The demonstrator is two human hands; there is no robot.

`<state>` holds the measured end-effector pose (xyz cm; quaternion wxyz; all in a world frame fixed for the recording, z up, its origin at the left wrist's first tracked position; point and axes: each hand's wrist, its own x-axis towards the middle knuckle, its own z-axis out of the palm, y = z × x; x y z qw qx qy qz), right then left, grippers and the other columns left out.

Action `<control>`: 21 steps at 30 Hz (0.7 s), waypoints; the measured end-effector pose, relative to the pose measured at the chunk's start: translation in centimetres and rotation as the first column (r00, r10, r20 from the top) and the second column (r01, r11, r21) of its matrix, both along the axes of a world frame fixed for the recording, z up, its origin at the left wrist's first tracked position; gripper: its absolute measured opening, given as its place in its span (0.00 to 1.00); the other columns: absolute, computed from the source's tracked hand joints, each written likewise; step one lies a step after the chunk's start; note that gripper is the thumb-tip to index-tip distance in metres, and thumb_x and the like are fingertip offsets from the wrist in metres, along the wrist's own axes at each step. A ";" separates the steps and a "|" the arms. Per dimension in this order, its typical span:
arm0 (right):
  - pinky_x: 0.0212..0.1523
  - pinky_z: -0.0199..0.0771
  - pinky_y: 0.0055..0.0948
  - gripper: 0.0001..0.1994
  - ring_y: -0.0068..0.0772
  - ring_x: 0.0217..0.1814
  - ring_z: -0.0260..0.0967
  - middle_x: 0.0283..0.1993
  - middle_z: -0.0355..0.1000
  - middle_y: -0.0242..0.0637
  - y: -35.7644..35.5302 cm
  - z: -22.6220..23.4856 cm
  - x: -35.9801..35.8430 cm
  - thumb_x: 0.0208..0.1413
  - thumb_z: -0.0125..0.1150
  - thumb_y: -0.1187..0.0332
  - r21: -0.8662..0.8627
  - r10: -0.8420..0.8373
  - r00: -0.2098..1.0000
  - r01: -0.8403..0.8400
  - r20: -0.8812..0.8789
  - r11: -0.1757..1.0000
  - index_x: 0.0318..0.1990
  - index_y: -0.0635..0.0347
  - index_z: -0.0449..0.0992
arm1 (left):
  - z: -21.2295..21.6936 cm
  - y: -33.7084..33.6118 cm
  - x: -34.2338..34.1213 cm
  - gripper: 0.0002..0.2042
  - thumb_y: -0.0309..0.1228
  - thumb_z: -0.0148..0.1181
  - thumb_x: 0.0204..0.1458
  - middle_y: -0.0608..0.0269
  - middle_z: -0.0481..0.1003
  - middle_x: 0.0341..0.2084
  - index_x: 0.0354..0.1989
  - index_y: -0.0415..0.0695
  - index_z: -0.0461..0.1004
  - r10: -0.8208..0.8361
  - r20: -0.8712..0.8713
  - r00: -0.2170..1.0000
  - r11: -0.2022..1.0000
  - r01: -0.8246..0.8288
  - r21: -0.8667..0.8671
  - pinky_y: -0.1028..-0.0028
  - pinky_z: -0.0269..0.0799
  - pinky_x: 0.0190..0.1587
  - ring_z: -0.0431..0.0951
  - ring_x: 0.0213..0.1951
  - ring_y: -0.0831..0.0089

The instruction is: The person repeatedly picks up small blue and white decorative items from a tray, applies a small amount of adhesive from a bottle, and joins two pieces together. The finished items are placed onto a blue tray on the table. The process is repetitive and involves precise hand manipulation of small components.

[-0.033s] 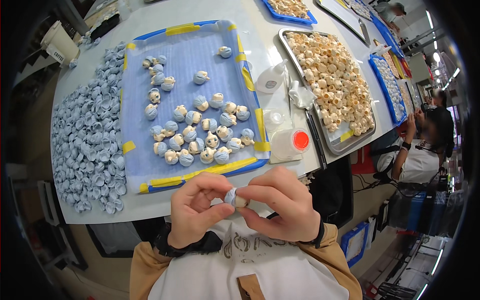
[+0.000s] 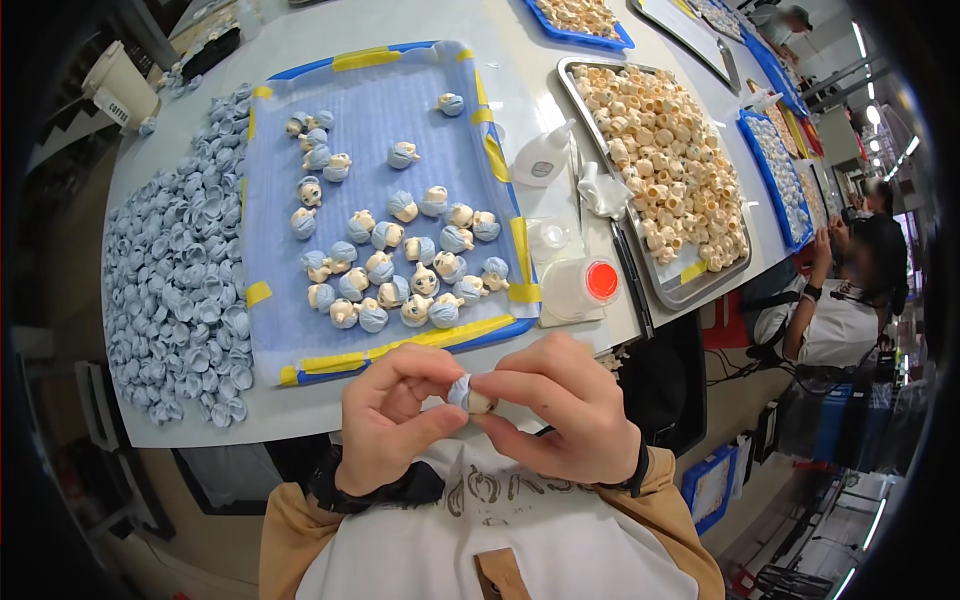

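Observation:
Close in front of my body, both hands pinch one small doll head (image 2: 480, 404) between them. The fingertips of my left hand (image 2: 390, 420) are closed on its light-blue hair cap (image 2: 460, 392). Thumb and fingers of my right hand (image 2: 570, 410) grip the skin-coloured face side, partly covering it. Cap and face touch; how tightly they fit cannot be made out. Just beyond my hands lies a lined blue tray (image 2: 370, 100) with yellow tape on its edges. Several blue-haired doll heads (image 2: 424, 280) lie on it, mostly toward the near side.
Left of the tray is a large heap of blue hair caps (image 2: 180, 270). A metal tray (image 2: 745, 270) of hollow face pieces (image 2: 660, 150) stands right. Between them are a white squeeze bottle (image 2: 542, 155), a red-topped jar (image 2: 580, 285) and black tweezers (image 2: 632, 280). Another person (image 2: 840, 290) sits far right.
The doll head has shifted very slightly between my fingers. Otherwise nothing visibly differs.

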<state>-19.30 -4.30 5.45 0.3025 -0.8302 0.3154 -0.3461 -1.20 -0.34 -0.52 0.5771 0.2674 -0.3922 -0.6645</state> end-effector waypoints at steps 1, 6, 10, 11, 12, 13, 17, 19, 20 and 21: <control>0.31 0.65 0.31 0.20 0.36 0.31 0.63 0.33 0.67 0.37 0.1 0.0 0.0 0.36 0.67 0.76 -0.028 0.008 1.000 -0.009 -0.012 1.000 0.41 0.65 0.73 | 0.2 0.1 -0.1 0.15 0.17 0.59 0.46 0.55 0.68 0.41 0.44 0.31 0.65 0.013 -0.025 1.000 0.999 -0.012 0.031 0.72 0.69 0.46 0.71 0.43 0.71; 0.31 0.65 0.31 0.26 0.37 0.31 0.62 0.34 0.67 0.39 0.7 -0.2 0.0 0.37 0.68 0.69 -0.188 0.012 0.998 -0.024 -0.065 0.982 0.48 0.68 0.70 | -0.2 0.6 -0.9 0.14 0.21 0.57 0.50 0.58 0.68 0.40 0.43 0.34 0.62 -0.011 -0.103 0.995 0.995 0.020 0.094 0.76 0.69 0.45 0.71 0.42 0.76; 0.30 0.66 0.31 0.23 0.38 0.32 0.64 0.34 0.67 0.40 1.4 -0.1 1.0 0.38 0.67 0.68 -0.152 -0.084 0.991 0.068 -0.105 0.986 0.44 0.68 0.71 | 0.0 1.0 -1.4 0.14 0.22 0.55 0.52 0.60 0.69 0.38 0.44 0.39 0.59 -0.041 -0.200 0.979 0.952 0.099 0.291 0.80 0.71 0.43 0.70 0.40 0.81; 0.30 0.66 0.31 0.22 0.38 0.31 0.64 0.33 0.67 0.40 1.4 -0.6 1.1 0.38 0.67 0.67 -0.160 -0.098 0.989 0.080 -0.109 0.984 0.43 0.68 0.72 | 0.0 1.0 -1.4 0.14 0.22 0.55 0.52 0.60 0.69 0.38 0.44 0.39 0.58 -0.042 -0.201 0.979 0.953 0.099 0.287 0.80 0.71 0.42 0.70 0.39 0.82; 0.29 0.66 0.32 0.21 0.38 0.31 0.64 0.33 0.67 0.40 1.5 -1.1 1.1 0.38 0.67 0.67 -0.163 -0.109 0.988 0.090 -0.111 0.983 0.42 0.67 0.72 | 0.0 1.0 -1.4 0.14 0.23 0.54 0.52 0.60 0.70 0.37 0.45 0.39 0.58 -0.039 -0.199 0.979 0.953 0.096 0.287 0.81 0.71 0.41 0.70 0.38 0.82; 0.29 0.66 0.31 0.21 0.38 0.31 0.65 0.32 0.67 0.40 1.4 -1.2 1.2 0.38 0.67 0.67 -0.173 -0.096 0.988 0.075 -0.118 0.982 0.41 0.67 0.72 | 0.1 1.0 -1.4 0.14 0.23 0.54 0.53 0.61 0.70 0.37 0.45 0.39 0.57 -0.036 -0.197 0.980 0.953 0.093 0.288 0.81 0.71 0.41 0.70 0.37 0.83; 0.26 0.65 0.30 0.19 0.37 0.28 0.65 0.30 0.68 0.37 1.0 -1.4 1.7 0.37 0.68 0.65 -0.207 -0.069 0.992 0.047 -0.103 0.977 0.37 0.64 0.73 | 0.2 1.0 -0.9 0.15 0.24 0.52 0.54 0.59 0.70 0.37 0.47 0.39 0.55 -0.038 -0.211 0.977 0.950 0.101 0.295 0.82 0.70 0.41 0.71 0.37 0.83; 0.25 0.64 0.30 0.17 0.37 0.27 0.65 0.29 0.68 0.36 0.5 -1.5 2.0 0.37 0.68 0.64 -0.219 -0.065 0.995 0.047 -0.077 0.975 0.35 0.63 0.74 | -0.4 0.9 -0.5 0.16 0.25 0.51 0.55 0.58 0.70 0.38 0.49 0.38 0.54 -0.041 -0.176 0.983 0.955 0.090 0.284 0.81 0.70 0.41 0.71 0.38 0.80; 0.25 0.64 0.29 0.16 0.37 0.26 0.65 0.28 0.68 0.36 0.2 -1.5 2.1 0.37 0.68 0.64 -0.219 -0.058 0.996 0.042 -0.067 0.975 0.34 0.63 0.74 | 0.1 0.9 -0.1 0.17 0.27 0.50 0.56 0.56 0.70 0.39 0.51 0.38 0.53 -0.037 -0.124 0.992 0.965 0.068 0.254 0.79 0.70 0.42 0.72 0.39 0.78; 0.24 0.64 0.29 0.16 0.36 0.26 0.65 0.28 0.68 0.36 0.1 -1.2 2.0 0.38 0.68 0.64 -0.217 -0.058 0.996 0.043 -0.063 0.975 0.33 0.63 0.74 | 1.2 1.0 0.5 0.19 0.28 0.50 0.56 0.55 0.70 0.40 0.52 0.38 0.52 -0.038 -0.076 0.996 0.972 0.054 0.227 0.77 0.70 0.42 0.72 0.39 0.76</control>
